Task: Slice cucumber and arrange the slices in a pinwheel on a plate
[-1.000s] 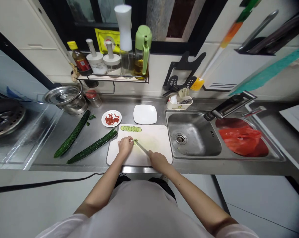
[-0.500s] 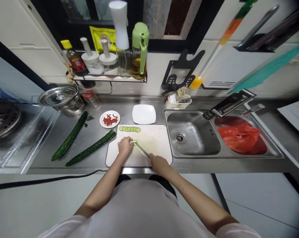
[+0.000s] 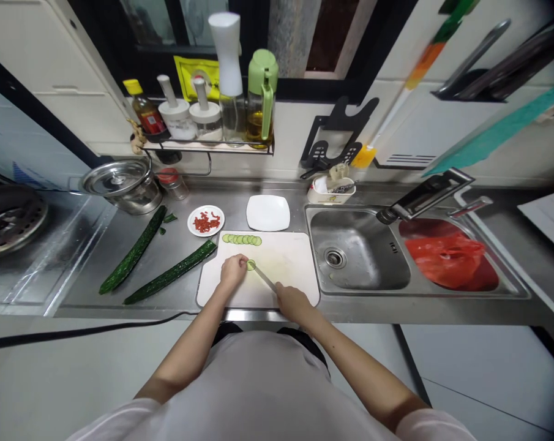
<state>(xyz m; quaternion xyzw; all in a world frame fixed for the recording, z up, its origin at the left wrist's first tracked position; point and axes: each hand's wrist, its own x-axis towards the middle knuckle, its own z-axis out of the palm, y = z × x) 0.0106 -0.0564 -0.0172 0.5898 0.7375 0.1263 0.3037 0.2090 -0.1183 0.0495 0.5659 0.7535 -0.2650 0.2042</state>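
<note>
My left hand (image 3: pixel 233 271) is closed over the white cutting board, its fingertips pinching the edge of a round cucumber slice (image 3: pixel 251 265). In my right hand (image 3: pixel 295 302) is the handle of a knife (image 3: pixel 265 280), whose blade points up and left with its tip at that slice. A row of overlapping cucumber slices (image 3: pixel 242 239) lies along the top left of the cutting board (image 3: pixel 286 263). Left of the board rests a cut cucumber (image 3: pixel 170 273), its upper end by the board's edge. Another long cucumber (image 3: pixel 134 250) lies farther left, with small green end pieces near its top.
Behind the board stand a white square plate (image 3: pixel 268 212) and a small plate of chopped red pieces (image 3: pixel 205 221). To the right is a steel sink (image 3: pixel 359 251) with a red plastic bag (image 3: pixel 445 260). A lidded pot (image 3: pixel 120 185) sits back left, below a condiment shelf (image 3: pixel 207 146).
The camera view has shifted slightly. Both hands, the knife and the pinched slice stay in nearly the same place on the board.
</note>
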